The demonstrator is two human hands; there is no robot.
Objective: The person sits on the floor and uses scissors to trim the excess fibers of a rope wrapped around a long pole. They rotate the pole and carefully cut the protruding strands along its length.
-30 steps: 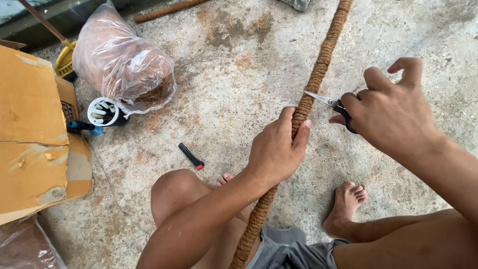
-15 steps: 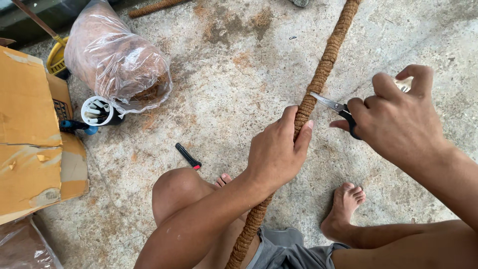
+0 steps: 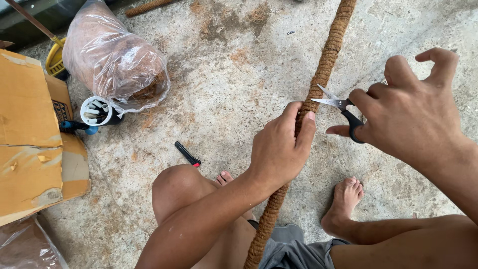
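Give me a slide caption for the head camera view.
Left hand grips a coir-wrapped pole while right hand holds open scissors against it, over concrete floor.

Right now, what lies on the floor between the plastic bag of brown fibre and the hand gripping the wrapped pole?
In the head view, mostly bare concrete floor lies between bag and left hand; only a small black tool with a red tip sits there.

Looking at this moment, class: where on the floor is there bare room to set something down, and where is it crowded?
Bare concrete floor lies between the plastic bag and the rope, and beyond the right hand. It is crowded at the cardboard box, cup and black tool, and around the left hand and scissors.
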